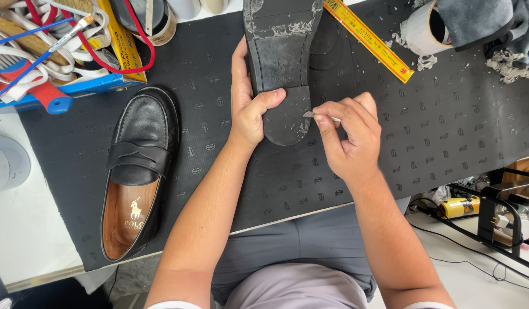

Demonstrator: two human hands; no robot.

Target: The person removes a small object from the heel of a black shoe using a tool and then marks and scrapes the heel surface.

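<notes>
My left hand grips a black shoe turned sole-up, thumb pressed on the heel. The sole is worn and scuffed with pale patches. My right hand pinches a small metal blade whose tip touches the right edge of the heel. A second black loafer with a tan lining lies upright on the black patterned mat, left of my left arm.
A blue tray with brushes, white cords and red-handled tools sits at the top left. A yellow ruler lies at the top, next to a tape roll and grey cloth. White scraps litter the mat. Cables and bottles lie lower right.
</notes>
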